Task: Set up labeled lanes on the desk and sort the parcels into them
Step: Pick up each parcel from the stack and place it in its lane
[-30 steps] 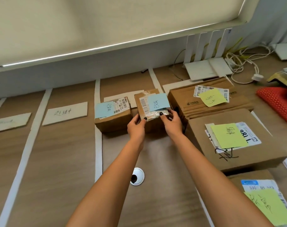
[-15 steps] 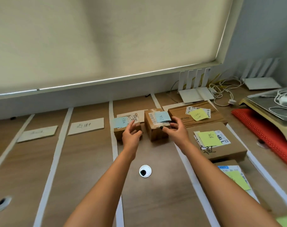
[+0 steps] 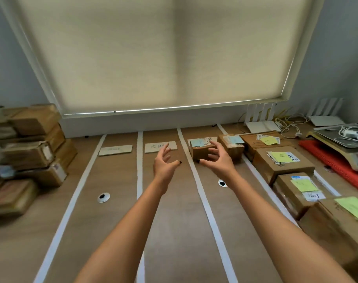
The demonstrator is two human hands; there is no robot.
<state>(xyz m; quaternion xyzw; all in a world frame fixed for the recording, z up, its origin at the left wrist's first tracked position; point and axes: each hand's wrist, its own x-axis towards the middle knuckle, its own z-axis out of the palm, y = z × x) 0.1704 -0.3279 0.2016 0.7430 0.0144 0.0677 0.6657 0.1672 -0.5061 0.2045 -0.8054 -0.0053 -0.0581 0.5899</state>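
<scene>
Both hands are empty and held above the counter point(image 3: 116, 201): the left hand point(image 3: 163, 163) is spread with fingers loosely curled over the second lane from the left, and the right hand point(image 3: 217, 160) is spread likewise, just in front of the small parcels at the far edge. Nothing is pinched or gripped.

The step in hand is judged to be the fetching of the next parcel from the unsorted stack point(image 3: 29, 144), which is piled at the left edge of the counter. That stack looks uneven and leaning, so a box is best lifted from the top with both hands, one on each side, rather than pulled from the middle. The label should be read before a lane is chosen, and the box should be set down wholly between two white tape strips point(image 3: 196, 180), close to the lane's far end, so that room is left in front.

Two small brown parcels with blue notes point(image 3: 200, 150) are seen at the far edge in the lane right of centre. Larger cardboard parcels with yellow-green notes point(image 3: 282, 162) are lined along the lane nearest the right edge, front to back. Two pale lane cards point(image 3: 115, 150) lie at the far ends of the left lanes, which hold no parcels; their writing is too blurred to be read.
</scene>
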